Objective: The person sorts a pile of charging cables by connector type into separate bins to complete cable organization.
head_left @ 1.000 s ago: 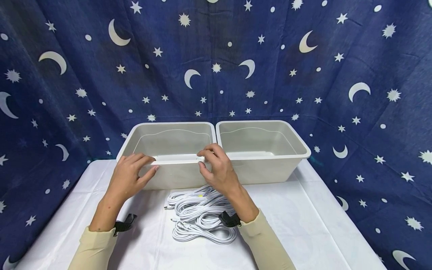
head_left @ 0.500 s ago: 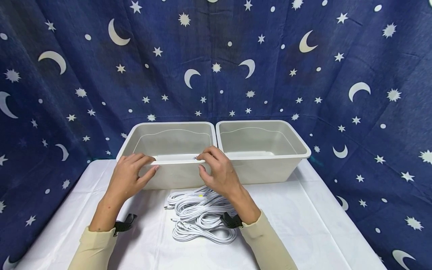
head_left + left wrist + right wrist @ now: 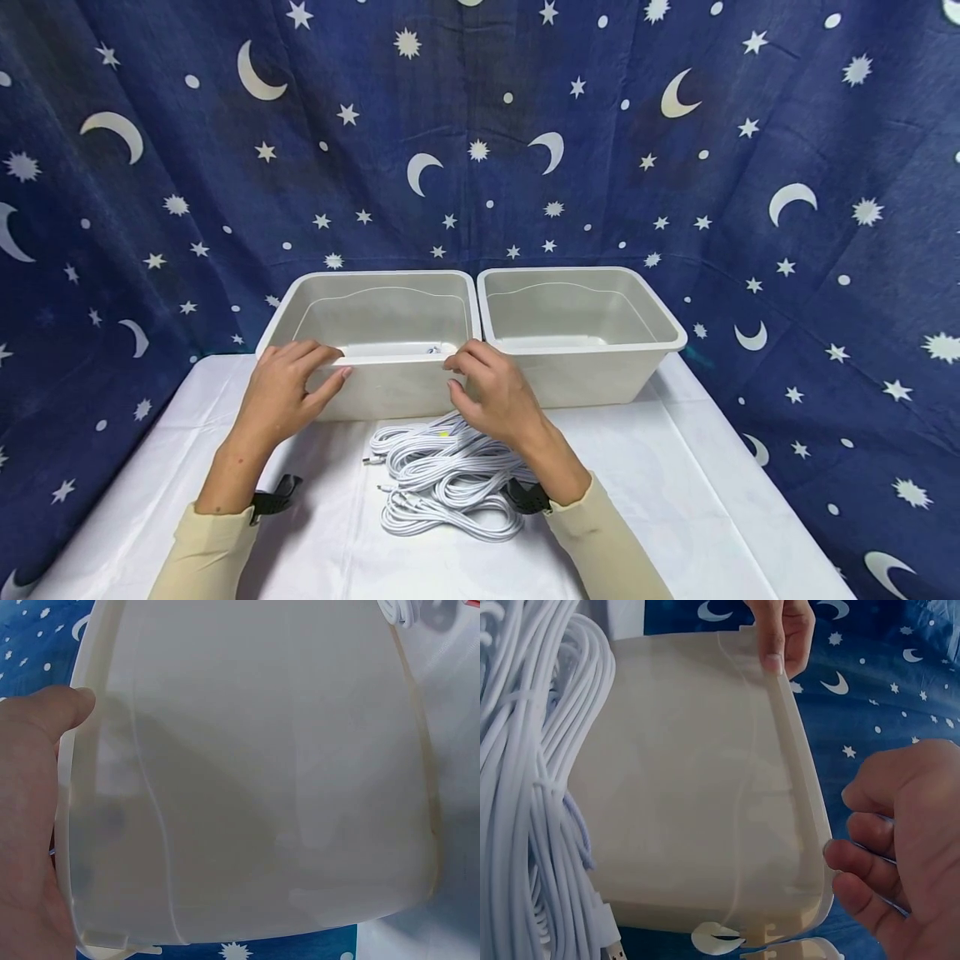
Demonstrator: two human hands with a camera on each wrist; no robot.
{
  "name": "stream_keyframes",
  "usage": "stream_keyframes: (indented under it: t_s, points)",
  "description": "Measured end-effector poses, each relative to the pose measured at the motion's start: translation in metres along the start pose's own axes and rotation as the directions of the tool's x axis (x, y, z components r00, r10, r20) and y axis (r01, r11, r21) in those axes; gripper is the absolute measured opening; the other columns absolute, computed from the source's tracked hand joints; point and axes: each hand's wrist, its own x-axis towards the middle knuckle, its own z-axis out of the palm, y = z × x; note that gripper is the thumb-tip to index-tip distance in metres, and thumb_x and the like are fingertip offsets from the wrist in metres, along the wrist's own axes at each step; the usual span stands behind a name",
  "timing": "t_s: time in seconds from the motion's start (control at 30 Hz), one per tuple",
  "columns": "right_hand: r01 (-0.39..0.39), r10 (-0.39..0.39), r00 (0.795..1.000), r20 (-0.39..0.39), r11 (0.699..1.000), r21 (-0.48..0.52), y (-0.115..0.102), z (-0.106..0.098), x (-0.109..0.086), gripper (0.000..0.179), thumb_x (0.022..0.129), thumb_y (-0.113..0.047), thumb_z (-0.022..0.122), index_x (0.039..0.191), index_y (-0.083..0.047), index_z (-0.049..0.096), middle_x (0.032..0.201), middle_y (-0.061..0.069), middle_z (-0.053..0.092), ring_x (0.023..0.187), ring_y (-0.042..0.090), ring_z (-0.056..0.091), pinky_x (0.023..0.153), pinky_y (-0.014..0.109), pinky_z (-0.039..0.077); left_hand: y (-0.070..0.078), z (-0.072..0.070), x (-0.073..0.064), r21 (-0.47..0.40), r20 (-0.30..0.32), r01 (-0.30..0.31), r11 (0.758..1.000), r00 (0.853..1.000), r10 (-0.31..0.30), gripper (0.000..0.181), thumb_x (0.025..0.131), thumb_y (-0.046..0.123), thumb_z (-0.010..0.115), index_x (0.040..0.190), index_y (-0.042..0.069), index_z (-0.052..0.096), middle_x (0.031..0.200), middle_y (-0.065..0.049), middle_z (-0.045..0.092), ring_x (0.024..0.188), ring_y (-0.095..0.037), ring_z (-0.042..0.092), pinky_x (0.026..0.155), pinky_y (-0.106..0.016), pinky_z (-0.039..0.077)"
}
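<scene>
Two pale grey plastic bins stand side by side. My left hand holds the front rim of the left bin, fingers over the edge and thumb outside, as the left wrist view also shows with the thumb on the bin wall. By that rim's right end hovers my right hand, its fingers loosely bent with nothing between them. In the right wrist view those fingertips are right at the rim. A small white and dark item lies on the left bin's floor, mostly hidden by the front wall.
Several bundles of white cable, with metal plugs showing, lie on the white tablecloth in front of the bins. The right bin stands against the left one. A blue curtain hangs behind.
My right hand has let go of a small white thing over the left bin and drawn back a little toward me. The small item now shows inside. My left hand has stayed put.
</scene>
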Motion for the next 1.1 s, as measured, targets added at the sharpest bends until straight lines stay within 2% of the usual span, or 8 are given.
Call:
stream_keyframes:
  t_s: [0.17, 0.27, 0.57, 0.7, 0.9, 1.1]
  points:
    - [0.019, -0.019, 0.999, 0.046, 1.000, -0.010, -0.001, -0.001, -0.005, 0.015, 0.084, 0.000, 0.076, 0.095, -0.009, 0.072, 0.085, -0.001, 0.065, 0.077, 0.011, 0.061, 0.069, 0.025, 0.052, 0.000, 0.000, 0.000, 0.002, 0.006, 0.006, 1.000, 1.000, -0.006, 0.026, 0.090, 0.029, 0.083, 0.107, 0.009, 0.078, 0.098, -0.006, 0.074, 0.095, -0.032, 0.068, 0.082, -0.048, 0.044]
    - [0.023, -0.024, 0.995, 0.099, 1.000, 0.010, -0.003, -0.002, -0.007, 0.012, 0.086, -0.001, 0.075, 0.095, -0.008, 0.072, 0.088, -0.001, 0.068, 0.077, 0.009, 0.063, 0.070, 0.021, 0.053, 0.000, 0.000, -0.001, 0.006, 0.007, 0.007, 1.000, 1.000, -0.007, 0.026, 0.089, 0.028, 0.083, 0.107, 0.009, 0.078, 0.098, -0.006, 0.074, 0.094, -0.032, 0.068, 0.082, -0.047, 0.043]
    - [0.018, -0.029, 0.965, 0.262, 0.999, 0.046, -0.002, 0.000, -0.012, 0.018, 0.087, -0.004, 0.078, 0.103, -0.011, 0.074, 0.095, -0.002, 0.072, 0.083, 0.008, 0.067, 0.075, 0.019, 0.055, -0.001, 0.000, -0.002, 0.008, 0.007, 0.014, 1.000, 1.000, -0.014, 0.026, 0.089, 0.028, 0.084, 0.107, 0.010, 0.078, 0.099, -0.006, 0.075, 0.094, -0.032, 0.067, 0.082, -0.047, 0.043]
    - [-0.009, -0.004, 0.938, 0.345, 0.999, 0.037, 0.000, 0.000, -0.015, 0.020, 0.087, -0.007, 0.079, 0.106, -0.011, 0.075, 0.101, -0.002, 0.071, 0.087, 0.009, 0.068, 0.077, 0.023, 0.056, -0.001, 0.000, -0.001, 0.005, 0.006, 0.011, 1.000, 1.000, -0.011, 0.026, 0.089, 0.028, 0.084, 0.107, 0.010, 0.078, 0.099, -0.006, 0.075, 0.095, -0.032, 0.068, 0.082, -0.047, 0.043]
    - [-0.105, 0.087, 0.878, 0.471, 0.994, 0.012, 0.005, 0.000, -0.019, 0.022, 0.091, -0.011, 0.078, 0.113, -0.012, 0.075, 0.107, -0.003, 0.071, 0.094, 0.010, 0.069, 0.084, 0.027, 0.057, 0.000, 0.000, 0.000, 0.006, 0.004, 0.006, 1.000, 1.000, -0.006, 0.026, 0.089, 0.028, 0.084, 0.107, 0.009, 0.078, 0.098, -0.006, 0.075, 0.094, -0.031, 0.068, 0.081, -0.047, 0.043]
    - [-0.136, 0.115, 0.850, 0.514, 0.991, 0.002, 0.010, 0.001, -0.021, 0.021, 0.091, -0.011, 0.079, 0.112, -0.010, 0.076, 0.107, -0.001, 0.071, 0.096, 0.013, 0.070, 0.086, 0.031, 0.057, 0.000, -0.001, 0.000, 0.005, 0.004, 0.005, 1.000, 1.000, -0.005, 0.026, 0.089, 0.027, 0.083, 0.107, 0.009, 0.078, 0.098, -0.006, 0.074, 0.093, -0.031, 0.068, 0.081, -0.047, 0.043]
